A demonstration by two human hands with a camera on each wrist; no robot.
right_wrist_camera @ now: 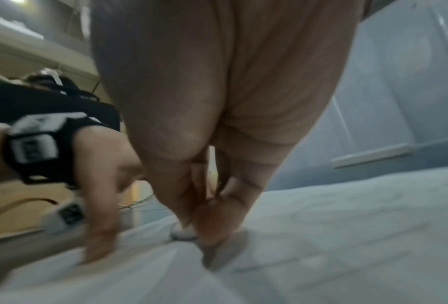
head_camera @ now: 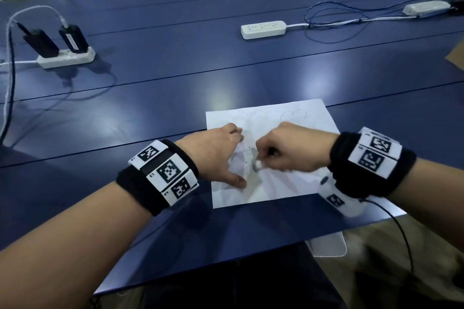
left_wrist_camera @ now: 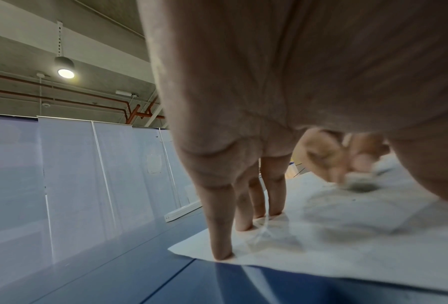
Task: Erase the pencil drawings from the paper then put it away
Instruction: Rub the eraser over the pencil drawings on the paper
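Note:
A white sheet of paper point(head_camera: 296, 120) with faint pencil lines lies on the blue table point(head_camera: 175, 98) in front of me. My left hand point(head_camera: 221, 155) presses its spread, straight fingers point(left_wrist_camera: 221, 242) on the paper's left part point(left_wrist_camera: 321, 246), holding it flat. My right hand point(head_camera: 283, 150) pinches a small white eraser point(head_camera: 258, 164) between thumb and fingertips and holds it down on the paper's middle. A grey smudge point(left_wrist_camera: 361, 187) shows under the eraser point(left_wrist_camera: 358, 176). In the blurred right wrist view the eraser point(right_wrist_camera: 182, 233) touches the paper point(right_wrist_camera: 347, 226) beside my left hand point(right_wrist_camera: 103, 205).
A white power strip point(head_camera: 66, 57) with two black adapters stands at the back left, its cables trailing. A second power strip point(head_camera: 263, 29) and a white box point(head_camera: 425, 7) with cords lie at the back right. The table's front edge runs just below my wrists.

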